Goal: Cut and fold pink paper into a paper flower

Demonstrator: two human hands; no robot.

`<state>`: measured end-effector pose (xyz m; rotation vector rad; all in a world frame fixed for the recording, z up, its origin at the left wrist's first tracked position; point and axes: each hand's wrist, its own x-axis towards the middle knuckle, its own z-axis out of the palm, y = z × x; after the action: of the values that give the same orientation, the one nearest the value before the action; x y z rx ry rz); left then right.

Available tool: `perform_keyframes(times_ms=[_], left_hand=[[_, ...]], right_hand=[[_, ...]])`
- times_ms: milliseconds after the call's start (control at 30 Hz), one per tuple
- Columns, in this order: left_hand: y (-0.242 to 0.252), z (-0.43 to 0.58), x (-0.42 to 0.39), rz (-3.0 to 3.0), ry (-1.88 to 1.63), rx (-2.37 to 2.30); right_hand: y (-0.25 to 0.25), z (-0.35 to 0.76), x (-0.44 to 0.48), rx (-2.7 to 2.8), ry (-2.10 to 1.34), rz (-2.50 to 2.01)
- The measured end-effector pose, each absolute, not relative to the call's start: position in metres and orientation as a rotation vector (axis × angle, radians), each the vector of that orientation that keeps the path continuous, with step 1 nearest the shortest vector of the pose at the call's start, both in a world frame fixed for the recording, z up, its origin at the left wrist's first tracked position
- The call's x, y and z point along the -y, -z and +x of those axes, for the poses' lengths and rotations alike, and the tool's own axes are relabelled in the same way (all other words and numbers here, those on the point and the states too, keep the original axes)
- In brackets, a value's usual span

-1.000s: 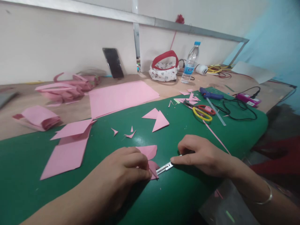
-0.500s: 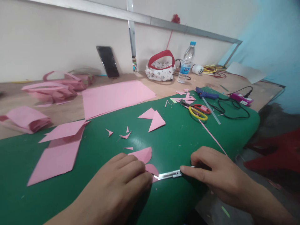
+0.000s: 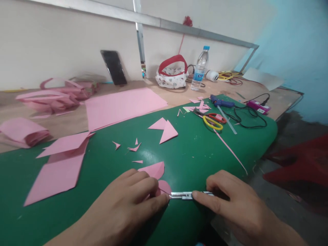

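Observation:
My left hand bends its fingers over a rounded pink paper piece on the green surface, mostly covering it. Its thumb and fingertips close at the paper's edge, beside the tip of a slim silver utility knife. That knife lies almost level in my right hand, with the thumb pressed along its body and the other fingers curled underneath. The contact between blade tip and paper is partly hidden by my left thumb. Just beyond my left knuckles lies another curved pink paper piece.
Pink offcuts and folded paper lie around the green mat. Yellow-and-red-handled scissors, a blue glue gun and its cord are at the right. Behind stand a water bottle and a phone.
The knife has turned to a more level angle, and its tip now sits against my left thumb. My right hand has dropped slightly. The whole view has shifted a little.

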<state>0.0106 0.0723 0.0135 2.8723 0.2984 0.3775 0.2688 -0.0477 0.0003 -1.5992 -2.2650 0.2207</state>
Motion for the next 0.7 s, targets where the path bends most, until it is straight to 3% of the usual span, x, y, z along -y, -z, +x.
perform_keyframes(times_ms=[700], left_hand=[[-0.0201, 0.0189, -0.0693, 2.787, -0.512, -0.373]], right_hand=[[-0.0025, 0.2691, 0.0528, 2.099, -0.397, -1.783]])
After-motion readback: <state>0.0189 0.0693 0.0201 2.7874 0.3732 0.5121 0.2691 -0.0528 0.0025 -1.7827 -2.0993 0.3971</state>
